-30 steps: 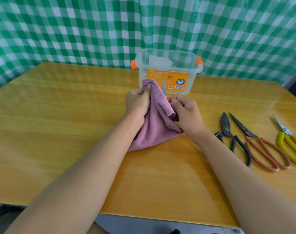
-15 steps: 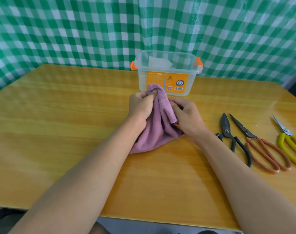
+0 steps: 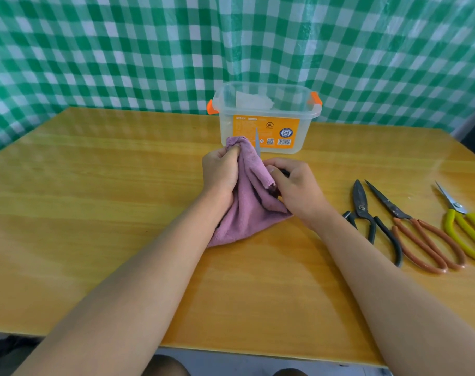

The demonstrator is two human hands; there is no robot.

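2 hands at work mid-desk [image 3: 95,199], 1 tool being wiped.

Item 1, blade [image 3: 257,143]: thin and grey, only the tip bare. The rest is wrapped, so whether it belongs to scissors or a knife cannot be told. Its long axis runs from the person outward, tip pointing away and upward at the box [image 3: 304,142] and standing just in front of that box's orange label. It is held above the desk between both hands.

Item 2, cloth [image 3: 247,213]: mauve, bunched round the blade, with its lower skirt trailing on the desk.

Item 3, left hand [image 3: 221,173]: fingers curled, thumb and fingers pinching the cloth's top fold beside the blade.

Item 4, right hand [image 3: 296,188]: fingers curled round the dark handle [image 3: 285,172], of which only a sliver shows.

Change: 0.5 s ago the top fold leaned over the blade and hid most of the tip. It now sits to the left, with more bare tip showing. Both hands have kept their place. Judged a rubbing stroke along the blade, with wiping under way and not finished.

Also on the desk, to the right and well apart from the hands: 3 scissors side by side, black scissors [image 3: 363,210], red-handled scissors [image 3: 420,234] and yellow-handled scissors [image 3: 464,226]. A green checked backdrop [image 3: 122,50] hangs behind.
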